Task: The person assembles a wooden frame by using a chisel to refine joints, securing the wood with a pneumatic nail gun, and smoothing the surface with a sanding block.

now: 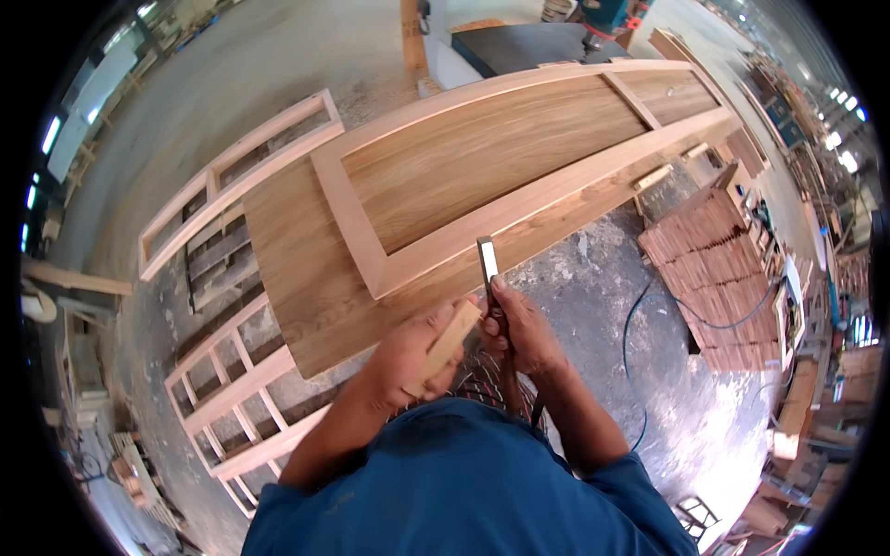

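"What's the biggest thing in front of that person in the blue shirt [464,482]?"

"Beyond the scuffed concrete floor [593,269], it's the broad brown board [297,259], stretched slantwise ahead of them, running off towards the far right."

"And on top of it?"

"A long pale frame [538,201], with a crossbar towards its far right end. The bare board shows past its left end and along the near side."

"More frames over on the left, I see."

"Two kinds: a narrow two-opening frame [199,222] by the board's far left corner, and a ladder-like frame [239,389] with several rungs, nearer us. To the right there's a stack of reddish slats [714,269], and a thin blue hose [627,343] curls across the floor beside it."

"How about the hands?"

"The right grip [524,329] is closed around a chisel [488,259], its bright blade pointing away from the body, towards the board's near edge. Whether the tip touches anything, I can't tell from here."

"The left?"

"That grip [413,357] is clamped on a short wooden block [447,348], held at a tilt in front of the shirt, just left of the chisel."
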The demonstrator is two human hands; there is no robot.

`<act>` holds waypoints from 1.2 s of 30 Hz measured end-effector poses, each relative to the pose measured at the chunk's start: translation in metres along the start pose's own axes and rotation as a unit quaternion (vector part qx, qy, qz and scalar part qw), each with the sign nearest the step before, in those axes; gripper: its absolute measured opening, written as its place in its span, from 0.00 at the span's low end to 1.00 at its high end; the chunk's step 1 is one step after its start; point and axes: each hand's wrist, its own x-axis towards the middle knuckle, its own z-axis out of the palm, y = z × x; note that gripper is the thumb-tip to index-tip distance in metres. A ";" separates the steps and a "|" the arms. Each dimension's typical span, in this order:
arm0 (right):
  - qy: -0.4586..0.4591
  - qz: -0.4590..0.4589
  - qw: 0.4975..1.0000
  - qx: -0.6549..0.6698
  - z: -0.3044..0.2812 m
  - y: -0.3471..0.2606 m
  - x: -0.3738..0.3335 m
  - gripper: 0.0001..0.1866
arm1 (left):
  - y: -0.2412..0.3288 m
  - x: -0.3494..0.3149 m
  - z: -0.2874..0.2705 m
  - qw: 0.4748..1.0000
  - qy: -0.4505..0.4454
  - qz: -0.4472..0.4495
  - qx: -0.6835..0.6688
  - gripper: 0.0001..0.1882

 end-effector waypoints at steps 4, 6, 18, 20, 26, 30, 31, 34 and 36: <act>0.103 -0.175 0.923 -0.328 0.000 0.003 -0.024 0.26 | 0.004 0.017 -0.010 1.000 -0.014 -0.020 -0.014 0.25; 0.095 -0.213 0.893 -0.386 0.001 0.005 -0.027 0.26 | 0.007 0.027 -0.007 0.999 -0.006 -0.039 0.005 0.24; 0.258 -0.272 0.878 -0.296 0.001 0.023 -0.048 0.22 | 0.013 0.055 0.033 0.993 -0.039 -0.058 0.095 0.23; 0.233 -0.262 0.869 -0.348 -0.014 0.010 -0.049 0.23 | 0.019 0.055 0.040 0.990 -0.056 -0.058 0.114 0.20; 0.213 -0.284 0.813 -0.462 -0.018 0.003 -0.054 0.16 | 0.021 0.060 0.043 0.985 -0.072 -0.078 0.137 0.21; 0.276 -0.339 0.658 -0.613 -0.013 0.022 -0.050 0.08 | 0.021 0.071 0.045 0.985 -0.056 -0.097 0.134 0.20; 0.282 -0.342 0.637 -0.630 -0.009 0.025 -0.049 0.08 | 0.017 0.079 0.036 0.986 -0.046 -0.105 0.121 0.19; 0.250 -0.357 0.622 -0.651 -0.005 0.025 -0.046 0.10 | 0.004 0.106 0.015 0.992 -0.015 -0.114 0.060 0.19; 0.245 -0.352 0.631 -0.646 -0.006 0.029 -0.045 0.12 | -0.004 0.108 0.024 0.995 0.001 -0.100 -0.006 0.20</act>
